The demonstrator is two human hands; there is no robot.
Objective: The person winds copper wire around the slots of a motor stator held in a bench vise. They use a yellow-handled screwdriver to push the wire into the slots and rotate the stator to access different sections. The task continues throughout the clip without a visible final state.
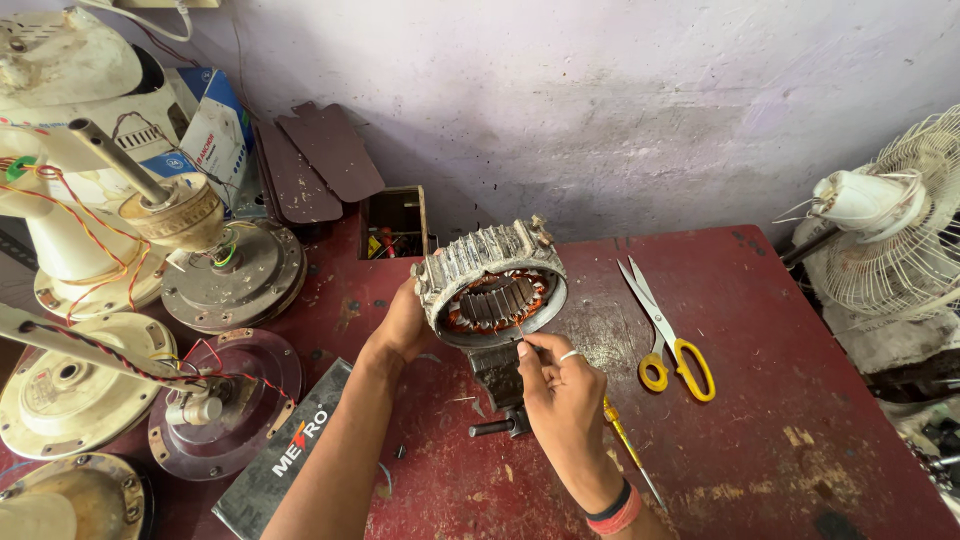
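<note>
Centre: left hand (pixel 402 325) grips the finned motor stator (pixel 490 283) over the red table (pixel 800 400), right hand (pixel 562 392) pinching a wire at its rim; black oblong box (pixel 285 455) at seven o'clock, blue-white carton (pixel 215 125) at ten.

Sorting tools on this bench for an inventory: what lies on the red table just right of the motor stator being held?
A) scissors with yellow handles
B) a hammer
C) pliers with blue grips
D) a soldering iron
A: the scissors with yellow handles lie flat on the red table, right of the stator.
</note>
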